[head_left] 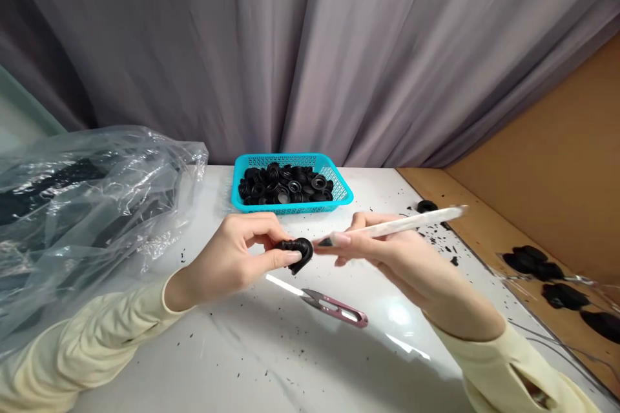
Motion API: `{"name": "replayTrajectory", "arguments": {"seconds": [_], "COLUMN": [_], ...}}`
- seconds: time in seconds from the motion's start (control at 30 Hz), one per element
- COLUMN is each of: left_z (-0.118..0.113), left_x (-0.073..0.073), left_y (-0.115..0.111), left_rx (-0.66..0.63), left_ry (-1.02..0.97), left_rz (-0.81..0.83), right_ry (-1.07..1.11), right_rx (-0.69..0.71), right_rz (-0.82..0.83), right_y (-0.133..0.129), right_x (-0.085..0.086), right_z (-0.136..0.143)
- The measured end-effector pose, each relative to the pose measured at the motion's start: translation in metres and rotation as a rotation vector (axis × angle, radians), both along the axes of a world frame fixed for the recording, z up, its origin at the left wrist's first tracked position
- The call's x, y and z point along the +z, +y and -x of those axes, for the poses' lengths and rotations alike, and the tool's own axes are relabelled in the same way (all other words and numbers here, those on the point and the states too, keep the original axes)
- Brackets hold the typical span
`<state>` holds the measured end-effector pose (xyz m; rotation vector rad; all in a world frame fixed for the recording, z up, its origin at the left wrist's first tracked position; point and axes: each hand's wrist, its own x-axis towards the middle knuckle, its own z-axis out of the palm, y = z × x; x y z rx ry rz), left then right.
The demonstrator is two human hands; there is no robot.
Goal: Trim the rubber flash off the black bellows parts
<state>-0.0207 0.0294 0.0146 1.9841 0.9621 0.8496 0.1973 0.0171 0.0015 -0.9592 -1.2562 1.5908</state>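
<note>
My left hand point(242, 258) is closed on a black ribbed rubber bellows point(301, 253), pinched between thumb and fingers so that it bends over. Just to its right, my right hand point(387, 251) grips a white pen-shaped tool point(411, 222). The tool slants up to the right, and something dark shows by my right thumb at its lower end; I cannot make out what it is. On the table below both hands lies a cutter with a slotted pinkish handle point(339, 311). Behind them, a blue plastic basket point(290, 208) holds many similar black rubber pieces point(285, 184).
Clear plastic bags point(159, 187) with dark contents cover the table's left side. Black scraps point(454, 261) and a black ring point(427, 206) lie at the right edge of the white table point(232, 348). More black pieces point(564, 295) rest on a brown surface. A grey curtain point(271, 51) hangs behind.
</note>
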Motion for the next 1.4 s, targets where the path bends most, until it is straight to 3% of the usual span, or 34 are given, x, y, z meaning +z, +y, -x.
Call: {"name": "replayTrajectory", "arguments": {"seconds": [0.1,0.27,1.0,1.4], "left_z": [-0.003,-0.007,-0.008,-0.009], "left_x": [0.000,-0.003,0.001,-0.003], "left_y": [-0.001,-0.003,-0.004,-0.001], "left_rx": [-0.011,-0.026,-0.001,-0.009], "left_ry": [0.024,-0.019,-0.025,0.009], "left_rz": [0.163,0.318,0.506,0.502], "right_ry": [-0.106,-0.150,-0.208,-0.553], "right_rx": [-0.119,-0.058,-0.094,-0.109], "right_rz": [-0.115,-0.180,-0.247,-0.713], "right_y": [-0.008,-0.017,-0.024,-0.030], "right_x": [0.007,0.006,0.003,-0.009], "right_z": [-0.002,0.006,0.017,0.016]}}
